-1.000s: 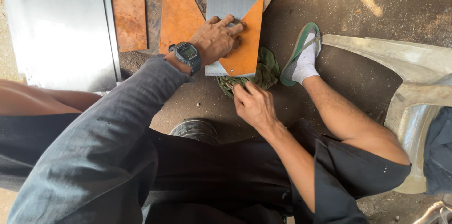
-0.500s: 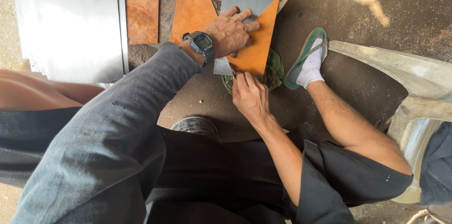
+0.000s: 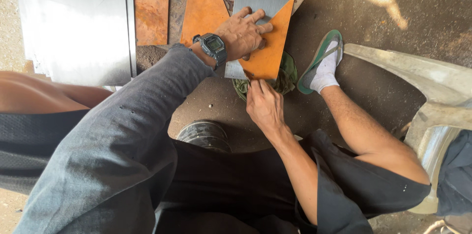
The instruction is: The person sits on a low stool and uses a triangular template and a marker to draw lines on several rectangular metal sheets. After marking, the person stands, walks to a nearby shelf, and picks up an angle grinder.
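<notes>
Both hands have barely shifted: left hand (image 3: pixel 244 33) presses flat on the orange sheet (image 3: pixel 268 49); right hand (image 3: pixel 264 106), at 6 o'clock, pinches its edge, fingertips hidden.

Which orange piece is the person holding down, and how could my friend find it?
Start at the big shiny metal sheet on the left, then look right past two rusty orange pieces. The orange plate lies under the left hand wearing a watch. Only this one is touched by both hands, with green cloth beneath.

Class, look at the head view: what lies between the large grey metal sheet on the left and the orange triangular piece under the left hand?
A rusty orange strip and a second orange triangle lie between the grey sheet and the held triangle.
</notes>
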